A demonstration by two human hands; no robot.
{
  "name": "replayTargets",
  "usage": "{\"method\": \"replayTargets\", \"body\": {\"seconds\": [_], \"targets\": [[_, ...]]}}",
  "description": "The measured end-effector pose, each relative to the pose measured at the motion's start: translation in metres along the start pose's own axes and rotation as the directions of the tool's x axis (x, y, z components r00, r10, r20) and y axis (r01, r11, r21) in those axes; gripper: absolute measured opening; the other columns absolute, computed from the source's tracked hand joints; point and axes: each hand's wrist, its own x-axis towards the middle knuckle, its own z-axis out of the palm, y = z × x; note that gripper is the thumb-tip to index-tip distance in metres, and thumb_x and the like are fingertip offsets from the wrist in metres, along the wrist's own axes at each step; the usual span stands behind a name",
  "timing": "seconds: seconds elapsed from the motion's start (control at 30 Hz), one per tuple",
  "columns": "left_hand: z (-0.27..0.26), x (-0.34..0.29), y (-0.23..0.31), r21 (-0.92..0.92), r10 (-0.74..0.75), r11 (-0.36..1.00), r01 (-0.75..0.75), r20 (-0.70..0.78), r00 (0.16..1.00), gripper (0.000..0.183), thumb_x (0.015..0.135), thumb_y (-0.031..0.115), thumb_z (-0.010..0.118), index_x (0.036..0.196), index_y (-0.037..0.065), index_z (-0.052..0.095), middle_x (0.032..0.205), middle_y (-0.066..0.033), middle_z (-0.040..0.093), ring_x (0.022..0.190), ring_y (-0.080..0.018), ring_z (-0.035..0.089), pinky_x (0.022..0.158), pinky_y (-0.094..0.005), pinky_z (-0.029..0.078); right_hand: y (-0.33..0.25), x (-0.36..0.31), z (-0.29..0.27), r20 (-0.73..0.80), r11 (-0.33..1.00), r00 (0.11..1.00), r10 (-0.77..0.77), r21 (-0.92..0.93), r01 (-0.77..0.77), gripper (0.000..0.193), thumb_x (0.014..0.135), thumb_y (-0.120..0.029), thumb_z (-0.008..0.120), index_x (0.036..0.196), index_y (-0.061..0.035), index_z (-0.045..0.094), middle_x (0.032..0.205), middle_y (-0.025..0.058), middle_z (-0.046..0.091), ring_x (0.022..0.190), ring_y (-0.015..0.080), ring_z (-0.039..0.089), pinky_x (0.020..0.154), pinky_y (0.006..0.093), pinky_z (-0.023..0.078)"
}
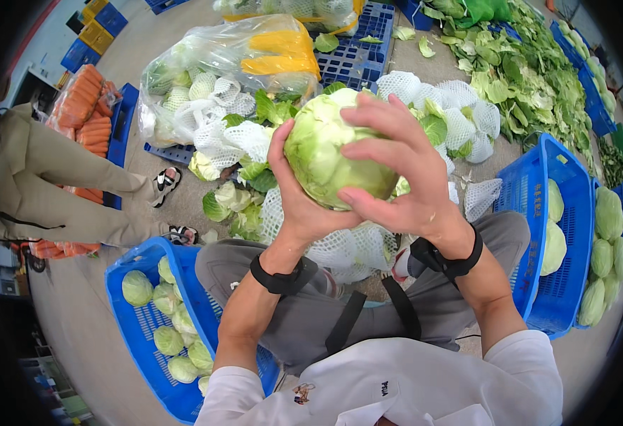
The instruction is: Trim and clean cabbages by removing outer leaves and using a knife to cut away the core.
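Observation:
Both my hands hold a pale green cabbage [315,153] up in front of me, above my crossed legs. My left hand [304,209] cups it from the left and below, thumb along its side. Over its right side lies my right hand [407,174], thumb resting on the leaf surface and fingers spread and curved around it. The cabbage carries no foam net. Beneath and beyond it, a pile of white foam nets [358,245] and loose outer leaves [247,220] lies on the floor. My left fingertips are hidden behind the cabbage.
A blue crate [208,302] with several cabbages stands at my left, another blue crate [574,206] with cabbages at my right. Ahead are a clear bag [183,64] of netted cabbages, a blue pallet [343,67] and a leaf heap [517,92]. A person [56,163] stands at left near bagged carrots [88,99].

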Motion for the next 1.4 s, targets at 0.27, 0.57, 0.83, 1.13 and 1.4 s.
{"method": "replayTargets", "body": {"seconds": [0.27,0.57,0.83,1.13,1.4], "targets": [[-0.009,0.003,-0.002,-0.028,0.01,1.0,-0.011,-0.041,0.999,0.135,0.05,0.021,0.101,0.153,0.009,0.014,0.146,-0.0168,0.033,0.135,-0.0306,0.045,0.113,-0.0436,0.042,-0.026,0.028,-0.01,-0.018,0.984,0.984,0.178,-0.027,-0.178,0.048,0.074,-0.004,0.08,0.12,-0.0081,0.068,0.106,0.0102,0.069,0.098,0.0292,0.065,0.086,0.0393,0.053],[-0.018,0.01,-0.004,0.203,0.147,0.97,-0.136,-0.038,0.988,0.134,0.049,0.023,0.102,0.152,0.008,0.017,0.146,-0.0144,0.033,0.134,-0.0297,0.045,0.114,-0.0438,0.041,-0.021,0.035,-0.02,0.103,0.947,0.941,0.321,-0.06,-0.316,0.026,0.077,0.004,0.072,0.102,-0.0029,0.07,0.086,0.009,0.064,0.079,0.0243,0.065,0.067,0.0357,0.054],[-0.014,0.016,-0.011,-0.392,-0.27,0.906,0.158,-0.248,0.93,0.124,0.059,0.013,0.097,0.153,0.011,0.017,0.147,-0.0147,0.034,0.133,-0.0266,0.047,0.108,-0.0415,0.048,-0.077,0.011,0.009,0.506,0.997,0.861,0.058,0.021,-0.079,0.031,0.073,-0.004,0.083,0.103,-0.0069,0.073,0.097,0.0088,0.068,0.089,0.0271,0.069,0.073,0.0347,0.057],[-0.011,0.015,0.0,-0.654,-0.503,0.638,0.406,0.045,0.863,0.107,0.077,0.018,0.087,0.157,0.019,0.015,0.154,-0.0168,0.035,0.141,-0.0309,0.041,0.113,-0.0469,0.043,0.048,-0.003,0.02,0.284,0.529,0.775,0.564,0.597,-0.604,0.106,0.068,-0.034,0.09,0.156,-0.0081,0.036,0.141,0.0127,0.054,0.126,0.0269,0.055,0.114,0.0367,0.038],[-0.019,0.019,-0.002,0.328,0.199,0.899,-0.292,0.288,0.937,0.038,0.073,0.026,0.084,0.108,0.013,0.076,0.139,-0.0143,0.059,0.136,-0.0397,0.05,0.119,-0.051,0.03,0.076,-0.068,0.053,0.534,-0.256,0.582,0.613,0.831,-0.493,0.073,0.09,-0.038,0.07,0.149,-0.0054,0.041,0.133,0.0137,0.059,0.121,0.0244,0.061,0.106,0.0392,0.051]]}}
